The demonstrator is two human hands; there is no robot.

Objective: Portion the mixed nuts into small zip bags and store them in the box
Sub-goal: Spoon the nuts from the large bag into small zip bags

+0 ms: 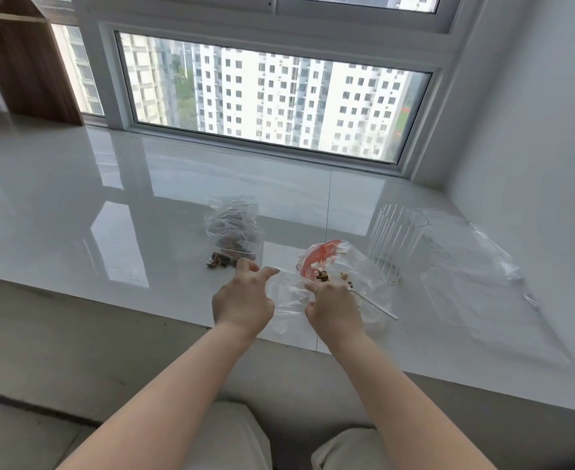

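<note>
Knees in pale trousers (231, 435) sit closest to the lens, both bare forearms reaching out over them to the glossy white table (76, 215).

Going left to right: further back there's a crinkly clear bag of nuts (233, 228), lying on the table with a few nuts spilled at its near end. Just in front of it is the left hand (242, 300), thumb and forefinger pinching the left edge of a small zip bag (287, 293), other fingers loosely spread. The right hand (335, 308) has the bag's other side, fingers curled round it, with a thin white stick (377, 305) poking out to the right. I can't tell if that hand grips the stick or it's just lying there. Behind it sits another clear bag with red print (320, 257) and some nuts at its mouth. Then a ribbed clear cup (392, 237), and a big clear box (482, 293) on the far right.

Looks like the filling step to me: bag held open, barely anything in it. Next move probably needs nuts dropped in without letting the mouth flop shut. That thin film looks slippery and floppy.
</note>
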